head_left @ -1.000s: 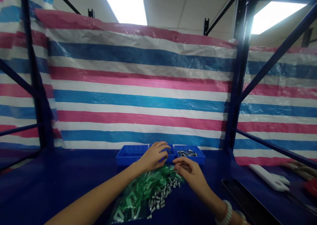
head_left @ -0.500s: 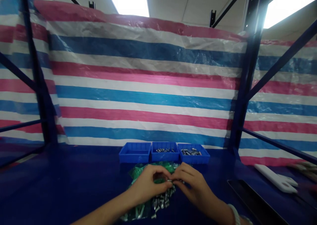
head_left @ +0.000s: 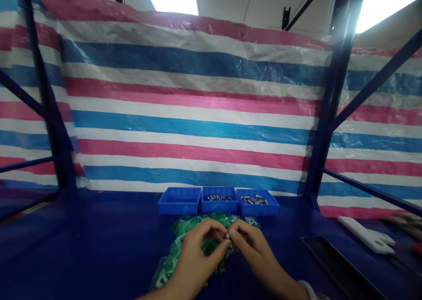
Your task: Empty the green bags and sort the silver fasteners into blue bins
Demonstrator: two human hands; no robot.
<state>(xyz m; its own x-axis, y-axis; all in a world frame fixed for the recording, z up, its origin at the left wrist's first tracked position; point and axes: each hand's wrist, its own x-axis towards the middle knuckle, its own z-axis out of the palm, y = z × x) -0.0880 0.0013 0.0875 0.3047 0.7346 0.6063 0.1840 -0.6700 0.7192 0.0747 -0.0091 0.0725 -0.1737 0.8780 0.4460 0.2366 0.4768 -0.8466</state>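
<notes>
My left hand (head_left: 198, 254) and my right hand (head_left: 255, 251) meet over the blue table (head_left: 108, 243), thumbs and fingers pinched together. Between their fingertips is a small shiny metal part (head_left: 227, 236), mostly covered, its exact kind too small to make out. Beneath and behind both hands lies clear plastic packaging with green print (head_left: 184, 226). A heap of small silvery metal pieces (head_left: 221, 265) shows below the fingers, partly hidden by the left hand.
Behind the hands stand three blue bins: a left bin (head_left: 180, 208), a middle bin (head_left: 220, 206) with small metal parts, and a right bin (head_left: 260, 209) with longer metal pieces. A dark flat slab (head_left: 339, 265) and a white device (head_left: 365, 235) lie at the right.
My left hand has turned and its forearm has swung inward, covering more of the metal heap. Both hands stay together at the small part. The view has shifted slightly.
</notes>
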